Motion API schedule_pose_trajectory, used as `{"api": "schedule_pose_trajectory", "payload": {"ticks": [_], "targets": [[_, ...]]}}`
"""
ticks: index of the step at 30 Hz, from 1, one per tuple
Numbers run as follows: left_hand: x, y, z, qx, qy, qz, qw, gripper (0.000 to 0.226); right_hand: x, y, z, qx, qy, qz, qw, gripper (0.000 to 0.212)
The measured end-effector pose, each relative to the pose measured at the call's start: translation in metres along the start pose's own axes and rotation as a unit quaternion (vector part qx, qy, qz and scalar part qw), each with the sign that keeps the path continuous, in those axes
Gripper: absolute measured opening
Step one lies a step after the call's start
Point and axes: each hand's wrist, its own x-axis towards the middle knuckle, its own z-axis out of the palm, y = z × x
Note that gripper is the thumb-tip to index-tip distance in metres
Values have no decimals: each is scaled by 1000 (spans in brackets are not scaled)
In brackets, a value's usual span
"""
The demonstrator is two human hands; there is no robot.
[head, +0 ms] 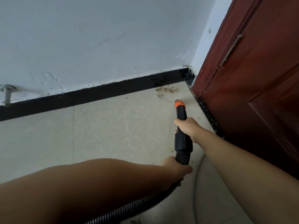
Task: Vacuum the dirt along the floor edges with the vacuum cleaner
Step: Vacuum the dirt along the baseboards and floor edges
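A black vacuum nozzle [182,117] with an orange tip [179,103] points at the floor corner, tip just short of a patch of brown dirt [167,91] lying beside the black baseboard [97,96]. My right hand [188,127] is wrapped around the nozzle's middle. My left hand [177,167] grips the ribbed black hose [142,202] right below the nozzle's cuff. The hose runs down and left under my left forearm and out of the frame.
A dark red wooden door [252,88] stands on the right, with a dark speckled threshold [208,115] along its foot. A metal door stopper [6,94] sticks out of the white wall at far left. Beige floor tiles [113,130] carry a few scattered specks.
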Motion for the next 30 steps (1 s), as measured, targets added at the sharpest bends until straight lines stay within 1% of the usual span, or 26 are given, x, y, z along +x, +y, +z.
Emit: {"api": "schedule_pose_trajectory", "payload": {"ticks": [3,6,9,11,14,18,24,27,30], "targets": [[-8,-9,-4,-14,3,-10,1000,16,-8,-6,18,-39,-31,-9,999,20],[-13,-16,-8,-22,8,-17,1000,16,-15,-10,33,-70,-67,-17,995,15],[-15,-19,-13,-27,20,-16,999,16,-16,-16,41,-78,-92,-27,992,13],[-13,-19,-16,-31,25,-15,999,16,-15,-19,42,-75,-95,-28,992,12],[-8,-14,-16,-21,21,-14,999,16,-9,-19,35,-63,-78,-18,995,12],[4,-1,-9,-6,-2,-4,1000,17,4,-14,11,-34,-27,1,999,11],[22,28,-2,-4,-9,18,1000,17,29,-18,-22,-9,39,5,999,16],[26,35,-4,-17,-2,30,999,16,35,-25,-24,-1,43,3,999,22],[24,28,-10,-23,11,23,999,17,32,-29,-9,-12,16,-2,1000,21]]}}
